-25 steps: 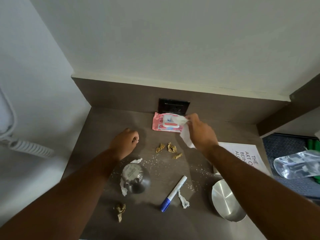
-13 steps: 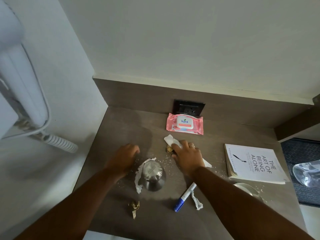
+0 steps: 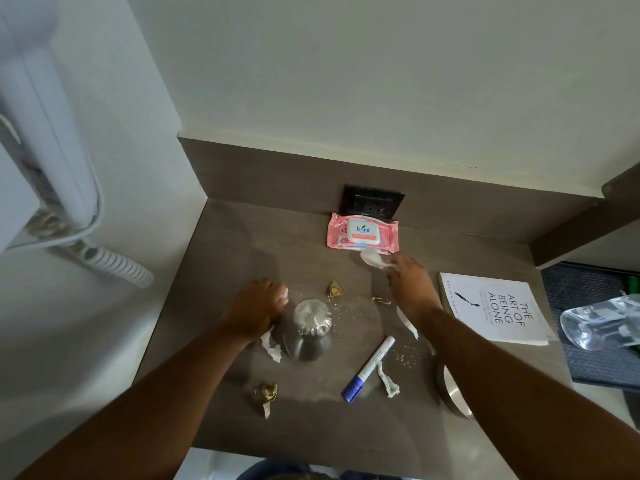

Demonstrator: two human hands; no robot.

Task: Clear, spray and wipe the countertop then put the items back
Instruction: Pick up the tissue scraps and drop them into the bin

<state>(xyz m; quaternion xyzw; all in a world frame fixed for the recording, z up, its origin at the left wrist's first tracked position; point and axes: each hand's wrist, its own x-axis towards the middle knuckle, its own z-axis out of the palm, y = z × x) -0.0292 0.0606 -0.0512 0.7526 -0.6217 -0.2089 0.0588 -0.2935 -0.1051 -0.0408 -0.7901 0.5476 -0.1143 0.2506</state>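
- Countertop (image 3: 225,244) brown, filling the middle of the frame, strewn with crumbs and paper scraps.
- Right hand (image 3: 410,289), right of centre, fingers curled round a white wipe (image 3: 374,258) just below the pink wipes pack (image 3: 362,233).
- Left hand (image 3: 258,306), left of centre, fingers curled on a white tissue scrap (image 3: 283,295), beside the upturned steel cup (image 3: 311,329).
- Blue-capped marker (image 3: 369,368) lower centre; book (image 3: 491,306) at right.

White wipe (image 3: 373,258) (crumpled) on littered brown countertop (image 3: 242,237).
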